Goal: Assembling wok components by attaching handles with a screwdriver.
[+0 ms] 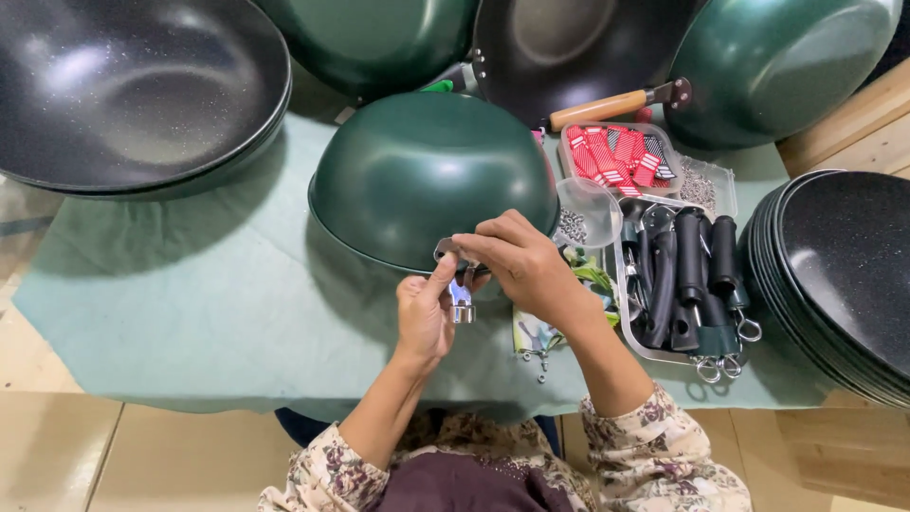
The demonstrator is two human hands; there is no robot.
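Note:
A dark green wok (427, 171) lies upside down on the green cloth (190, 294) in front of me. At its near rim sits a small metal handle bracket (462, 301). My left hand (424, 318) pinches the bracket from below, thumb raised against the rim. My right hand (517, 265) reaches in from the right, and its fingertips press on the top of the same bracket at the wok's edge. Whether a screw or tool is in the right fingers is hidden.
A clear tray (637, 349) with several black handles and metal rings stands at right. Behind it are boxes of red tags (616, 156) and small screws (699, 185). Black pans are stacked at far right (844, 275) and upper left (133, 90). More woks line the back.

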